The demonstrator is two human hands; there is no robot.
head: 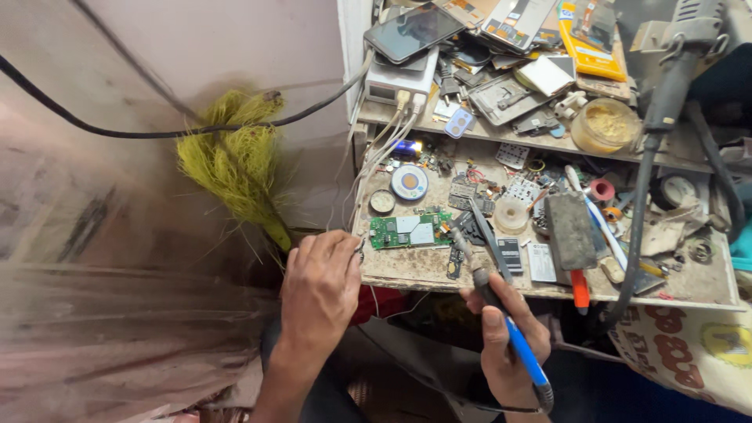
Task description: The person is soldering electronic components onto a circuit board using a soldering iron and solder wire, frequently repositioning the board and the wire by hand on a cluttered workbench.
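My right hand [507,329] grips a soldering iron [486,290] with a blue handle; its tip points up and left toward a green circuit board [409,231] lying on the dirty workbench [423,270]. My left hand [319,286] hovers at the bench's left edge, knuckles up and fingers curled. It seems to pinch a thin wire near the board's left corner, but the fingertips are hidden. A pair of tweezers [492,249] lies on the bench just right of the board.
The bench is crowded with small parts: a round tin [409,182], a solder spool [511,213], a dark block [570,231], a jar of yellow paste [605,125]. Phones [411,33] pile on the shelf above. A yellow broom [235,160] and black cable [157,131] lie left.
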